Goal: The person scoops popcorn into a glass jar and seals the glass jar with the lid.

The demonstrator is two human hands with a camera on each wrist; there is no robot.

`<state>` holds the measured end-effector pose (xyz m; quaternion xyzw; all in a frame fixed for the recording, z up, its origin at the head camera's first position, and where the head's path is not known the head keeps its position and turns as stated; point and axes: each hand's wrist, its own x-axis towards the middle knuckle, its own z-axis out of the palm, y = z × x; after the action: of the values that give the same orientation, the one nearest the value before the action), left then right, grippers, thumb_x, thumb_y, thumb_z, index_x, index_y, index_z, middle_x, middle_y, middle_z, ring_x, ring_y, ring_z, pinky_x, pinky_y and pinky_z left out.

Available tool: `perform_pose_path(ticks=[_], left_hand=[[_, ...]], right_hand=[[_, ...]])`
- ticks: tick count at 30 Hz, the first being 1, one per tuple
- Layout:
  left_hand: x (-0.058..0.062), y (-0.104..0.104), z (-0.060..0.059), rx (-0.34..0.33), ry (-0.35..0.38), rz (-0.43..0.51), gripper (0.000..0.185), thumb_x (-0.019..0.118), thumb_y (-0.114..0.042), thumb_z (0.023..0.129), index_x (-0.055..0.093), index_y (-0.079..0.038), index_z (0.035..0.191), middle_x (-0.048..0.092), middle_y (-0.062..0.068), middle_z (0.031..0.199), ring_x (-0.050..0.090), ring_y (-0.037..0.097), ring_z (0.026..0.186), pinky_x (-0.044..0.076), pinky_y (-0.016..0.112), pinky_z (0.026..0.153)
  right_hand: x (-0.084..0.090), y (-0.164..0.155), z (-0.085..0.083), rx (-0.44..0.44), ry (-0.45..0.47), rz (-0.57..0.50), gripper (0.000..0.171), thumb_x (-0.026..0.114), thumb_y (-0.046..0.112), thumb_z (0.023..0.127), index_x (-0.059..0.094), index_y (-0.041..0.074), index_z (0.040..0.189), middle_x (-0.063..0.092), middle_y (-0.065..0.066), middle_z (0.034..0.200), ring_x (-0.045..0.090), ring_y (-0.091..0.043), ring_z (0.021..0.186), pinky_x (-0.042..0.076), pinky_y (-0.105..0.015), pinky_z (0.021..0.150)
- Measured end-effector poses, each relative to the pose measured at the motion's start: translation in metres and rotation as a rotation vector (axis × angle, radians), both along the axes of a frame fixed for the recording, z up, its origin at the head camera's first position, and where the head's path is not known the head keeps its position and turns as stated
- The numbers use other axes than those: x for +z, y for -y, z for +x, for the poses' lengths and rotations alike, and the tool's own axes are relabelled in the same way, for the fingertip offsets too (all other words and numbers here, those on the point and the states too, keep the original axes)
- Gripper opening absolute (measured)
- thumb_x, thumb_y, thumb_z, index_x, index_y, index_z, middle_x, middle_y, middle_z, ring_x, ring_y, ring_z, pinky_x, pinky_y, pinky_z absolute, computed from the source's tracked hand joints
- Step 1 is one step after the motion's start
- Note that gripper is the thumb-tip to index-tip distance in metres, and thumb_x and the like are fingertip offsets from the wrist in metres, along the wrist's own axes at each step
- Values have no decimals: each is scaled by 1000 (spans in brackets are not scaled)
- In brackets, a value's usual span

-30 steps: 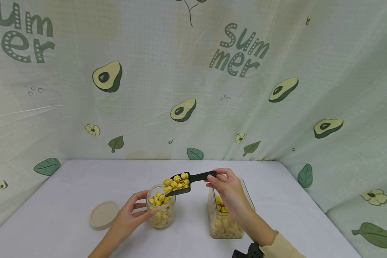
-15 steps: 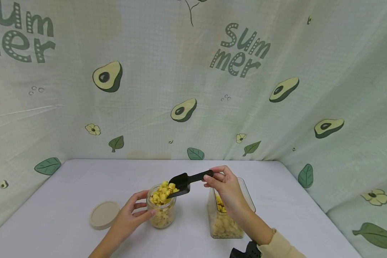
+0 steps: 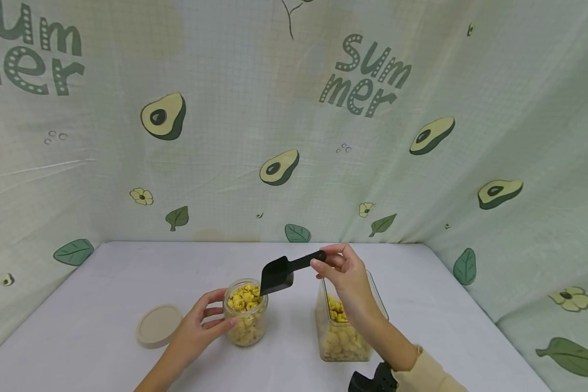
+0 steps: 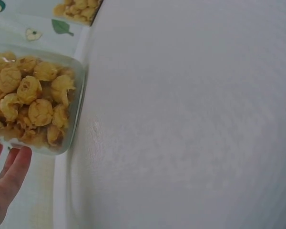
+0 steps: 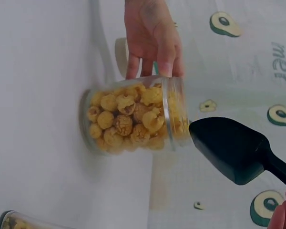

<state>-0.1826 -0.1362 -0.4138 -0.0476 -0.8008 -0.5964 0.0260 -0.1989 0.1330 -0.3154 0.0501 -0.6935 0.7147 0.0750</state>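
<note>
The left hand (image 3: 196, 329) curls its fingers around the round glass jar (image 3: 245, 314), which stands full of yellow snacks. At 3 o'clock stands the rectangular container (image 3: 343, 335). At 12 o'clock, the right hand (image 3: 345, 277) pinches the handle of the emptied black scoop (image 3: 279, 272), blade tilted down over the jar mouth.

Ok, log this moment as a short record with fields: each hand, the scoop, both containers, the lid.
left hand: grips the round glass jar
right hand: pinches the handle of the black scoop
scoop: empty, tilted, blade down above the jar mouth
jar: upright, filled to the top with yellow puffs
square container: open, partly filled with puffs, right of the jar
lid: beige, flat on the table, left of the jar
</note>
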Motion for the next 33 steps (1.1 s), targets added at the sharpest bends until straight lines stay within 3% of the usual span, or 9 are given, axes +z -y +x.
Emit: perform_pose_path(ticks=[7,13,21,28,33], left_hand=[[0,0,0,-1,1,6,59,76,-20,77,48,-14,129,47,7,134,55,19,106,52,19,82],[1,0,1,-9,25,36,59,75,-19,78,47,-15,130,47,7,135,54,21,108,53,22,83],[-2,-3,0,-12,10,35,59,75,-19,78,47,-13,130,47,8,135,54,23,108,53,23,83],[-2,-3,0,-4,15,26,59,75,-20,78,47,-13,130,47,8,135,54,24,109,53,23,83],[-1,-3,0,1,15,20,60,75,-22,78,47,-14,130,46,8,135,52,23,112,53,25,86]], right_hand=[[-1,10,1,39,-72,107,30,70,5,81,54,3,106,68,-6,89,61,-15,75,51,-24,77],[-6,23,4,92,-182,257,26,73,9,78,58,9,99,68,-9,90,58,-13,77,48,-22,70],[3,23,9,-13,-401,332,26,74,14,78,60,13,100,64,0,90,58,-9,83,48,-22,73],[0,27,11,22,-402,360,27,74,20,79,59,14,101,63,2,91,58,-10,86,48,-23,75],[0,23,10,-36,-426,385,27,74,20,79,60,14,101,64,3,89,57,-10,86,46,-23,73]])
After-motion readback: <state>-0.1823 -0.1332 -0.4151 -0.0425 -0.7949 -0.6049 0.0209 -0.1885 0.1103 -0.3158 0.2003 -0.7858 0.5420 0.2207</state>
